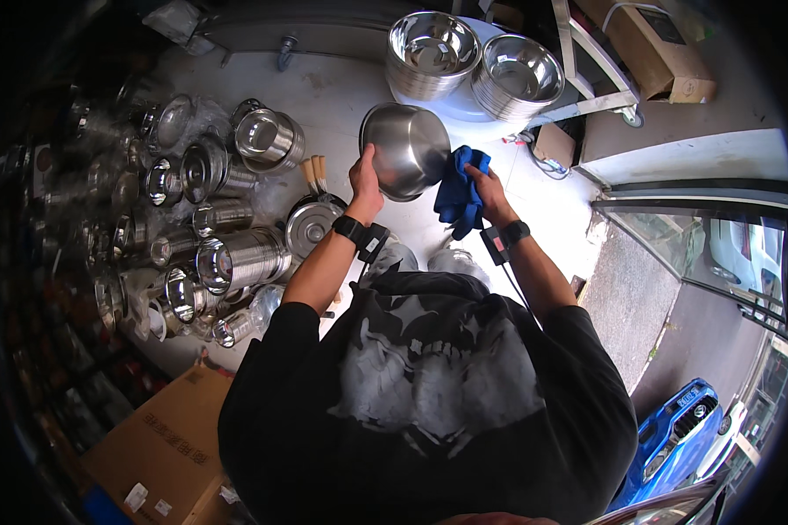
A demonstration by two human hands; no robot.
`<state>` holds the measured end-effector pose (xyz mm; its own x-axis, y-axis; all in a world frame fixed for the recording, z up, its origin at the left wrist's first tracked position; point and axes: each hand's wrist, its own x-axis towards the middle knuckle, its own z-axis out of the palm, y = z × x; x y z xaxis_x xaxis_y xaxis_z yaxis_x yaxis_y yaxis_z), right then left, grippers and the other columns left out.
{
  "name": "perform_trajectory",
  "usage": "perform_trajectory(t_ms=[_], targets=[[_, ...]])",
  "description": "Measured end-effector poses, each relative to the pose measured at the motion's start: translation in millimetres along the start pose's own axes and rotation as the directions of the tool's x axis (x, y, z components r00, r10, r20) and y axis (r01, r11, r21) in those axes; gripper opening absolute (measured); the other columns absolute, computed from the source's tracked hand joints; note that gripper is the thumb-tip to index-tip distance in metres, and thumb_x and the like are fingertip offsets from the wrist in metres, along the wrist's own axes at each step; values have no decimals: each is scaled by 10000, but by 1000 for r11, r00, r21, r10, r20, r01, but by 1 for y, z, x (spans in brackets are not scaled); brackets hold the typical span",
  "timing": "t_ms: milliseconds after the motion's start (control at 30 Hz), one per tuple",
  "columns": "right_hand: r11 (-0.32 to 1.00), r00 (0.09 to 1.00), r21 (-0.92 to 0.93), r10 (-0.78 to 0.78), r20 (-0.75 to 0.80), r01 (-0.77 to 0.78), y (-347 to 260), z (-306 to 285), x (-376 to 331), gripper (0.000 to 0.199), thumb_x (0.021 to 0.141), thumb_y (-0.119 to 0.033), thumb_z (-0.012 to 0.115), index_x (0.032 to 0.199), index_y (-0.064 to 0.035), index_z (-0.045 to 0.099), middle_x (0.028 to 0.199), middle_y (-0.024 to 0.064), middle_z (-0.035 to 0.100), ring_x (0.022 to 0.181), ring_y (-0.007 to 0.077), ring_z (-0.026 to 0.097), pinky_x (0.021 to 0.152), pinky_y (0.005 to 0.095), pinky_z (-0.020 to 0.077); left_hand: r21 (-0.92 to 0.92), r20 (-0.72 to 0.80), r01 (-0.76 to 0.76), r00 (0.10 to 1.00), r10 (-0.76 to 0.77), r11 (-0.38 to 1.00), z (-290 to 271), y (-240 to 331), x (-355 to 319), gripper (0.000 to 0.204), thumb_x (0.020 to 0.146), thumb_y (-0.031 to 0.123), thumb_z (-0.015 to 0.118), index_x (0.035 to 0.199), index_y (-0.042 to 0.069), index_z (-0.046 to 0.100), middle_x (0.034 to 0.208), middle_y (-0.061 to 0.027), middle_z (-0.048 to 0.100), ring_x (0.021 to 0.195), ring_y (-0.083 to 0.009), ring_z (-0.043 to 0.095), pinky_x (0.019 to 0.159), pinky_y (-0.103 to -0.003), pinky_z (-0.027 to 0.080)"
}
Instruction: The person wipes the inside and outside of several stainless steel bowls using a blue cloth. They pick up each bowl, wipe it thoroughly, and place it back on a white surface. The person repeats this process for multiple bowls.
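A steel mixing bowl (409, 150) is held up in front of me, tilted, with its rounded side in view. My left hand (366, 185) grips its left edge, the thumb lying on the metal. On the other side, my right hand (489, 191) is closed on a dark blue cloth (460, 194). The cloth hangs down in folds close to the bowl's right edge; whether it touches the metal I cannot tell. Beyond the bowl, two tall stacks of shiny bowls, a left stack (433, 54) and a right stack (518, 79), stand on a pale round surface (464, 115).
Several steel pots and bowls (236, 260) crowd the floor at left, near a lidded pan (313, 229) and wooden handles (314, 175). A cardboard box (162, 446) sits at lower left. A metal frame (591, 96) stands far right; a doorway (617, 289) opens toward parked cars.
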<state>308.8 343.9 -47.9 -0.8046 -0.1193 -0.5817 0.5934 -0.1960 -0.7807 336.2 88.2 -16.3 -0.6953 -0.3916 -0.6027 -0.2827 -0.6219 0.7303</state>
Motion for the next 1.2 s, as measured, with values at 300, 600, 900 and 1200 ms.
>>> perform_trajectory(t_ms=[300,600,900,1200], targets=[[-94,545,-796,-680,491,599,-65,94,-19,672,707,-109,737,1347,-206,559,1409,85,517,1246,342,516,987,463,461,43,179,126,975,-132,991,47,-9,-13,460,1036,407,423,1325,73,553,1275,-115,626,1127,-283,633,987,-459,513],[-34,335,-648,-835,437,761,0,64,-20,614,671,-6,751,1249,-125,581,1406,202,454,1280,460,458,1068,495,425,-377,227,178,969,-95,909,9,25,37,526,1075,403,189,1203,72,577,1243,-125,632,1161,-300,584,1062,-489,428],[598,682,-381,-719,133,705,-7,15,43,703,742,9,673,1409,-29,453,1317,167,564,1242,275,534,1081,385,408,-275,240,222,958,-157,936,-33,12,41,435,1049,404,302,914,96,578,876,-83,641,811,-247,617,752,-427,519],[17,389,-550,-726,568,835,-77,86,-38,755,685,43,645,1399,-172,528,1457,212,449,1288,437,480,1087,462,413,-104,48,71,997,-66,992,11,2,-3,524,985,510,563,1210,42,632,1123,-95,669,984,-250,648,831,-409,545]])
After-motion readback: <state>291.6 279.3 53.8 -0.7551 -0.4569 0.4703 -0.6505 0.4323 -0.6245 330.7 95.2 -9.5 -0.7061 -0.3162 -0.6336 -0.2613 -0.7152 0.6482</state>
